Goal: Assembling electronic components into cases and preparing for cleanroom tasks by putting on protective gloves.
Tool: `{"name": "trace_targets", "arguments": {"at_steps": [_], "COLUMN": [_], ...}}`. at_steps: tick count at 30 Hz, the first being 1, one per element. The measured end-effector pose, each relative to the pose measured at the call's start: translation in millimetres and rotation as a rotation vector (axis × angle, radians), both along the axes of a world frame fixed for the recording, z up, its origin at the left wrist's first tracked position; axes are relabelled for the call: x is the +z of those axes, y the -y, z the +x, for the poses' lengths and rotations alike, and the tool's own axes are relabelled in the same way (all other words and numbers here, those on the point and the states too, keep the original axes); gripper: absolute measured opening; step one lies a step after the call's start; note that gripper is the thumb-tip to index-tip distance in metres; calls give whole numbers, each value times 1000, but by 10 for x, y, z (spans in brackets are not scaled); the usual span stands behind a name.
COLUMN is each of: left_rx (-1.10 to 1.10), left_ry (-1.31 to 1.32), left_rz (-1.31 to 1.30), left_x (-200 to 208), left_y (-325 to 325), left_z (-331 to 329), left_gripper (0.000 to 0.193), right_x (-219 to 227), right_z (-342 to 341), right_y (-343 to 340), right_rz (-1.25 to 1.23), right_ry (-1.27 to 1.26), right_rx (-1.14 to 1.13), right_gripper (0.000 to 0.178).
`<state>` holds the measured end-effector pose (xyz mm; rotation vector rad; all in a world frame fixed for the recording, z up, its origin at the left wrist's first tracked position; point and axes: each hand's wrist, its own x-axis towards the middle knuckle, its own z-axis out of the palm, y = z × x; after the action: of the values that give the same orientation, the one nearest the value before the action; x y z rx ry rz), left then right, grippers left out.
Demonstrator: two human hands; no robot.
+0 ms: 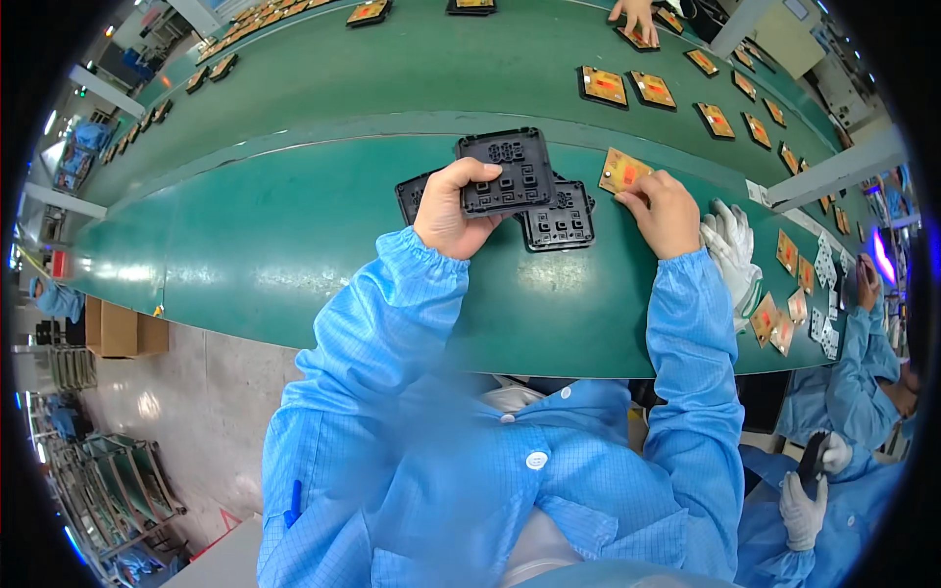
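Observation:
A black plastic housing (518,157) with square and round cutouts is gripped in my left hand (453,211), thumb across its face. Beneath it on the green table lie more black housings, one (561,223) to the lower right and one (410,196) mostly covered at the left. My right hand (667,211) pinches the lower right edge of an orange-yellow circuit board (621,171), which has a reddish patch and a small hole near its corner. Beside my right wrist rest white work gloves (733,255).
Across the far side runs a green conveyor (441,73) carrying housings with orange boards (604,86). Loose boards (765,316) and white cards (825,265) lie at the right. A co-worker's hand (637,18) touches a unit at the far right; gloved co-workers (804,510) sit at my right.

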<state>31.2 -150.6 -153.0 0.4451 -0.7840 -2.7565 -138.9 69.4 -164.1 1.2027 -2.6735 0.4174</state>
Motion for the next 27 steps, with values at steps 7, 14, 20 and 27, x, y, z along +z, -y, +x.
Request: {"name": "trace_targets", "arguments": {"at_steps": [7,14,20,27], "left_rx": [-242,-283,-522,-490], "left_ry": [-254,-283,-147,-24], "left_rz": [192,196,264,-6], "left_x": [50,42,-49,-12], "left_y": [-12,-89,-353,-605], "left_z": [-22,-10,44,54], "left_gripper": [57,52,61,82], "right_x": [-19,-60,171,354], "right_z": [-174,-254,-68,479], "right_y": [-131,-114,15,68], "right_rz": [-73,-49,-1201,-1076], "right_ry": [60,185,1225,1136], "right_rx": [332,305,234,411], "right_gripper": [26,24,15,20]}}
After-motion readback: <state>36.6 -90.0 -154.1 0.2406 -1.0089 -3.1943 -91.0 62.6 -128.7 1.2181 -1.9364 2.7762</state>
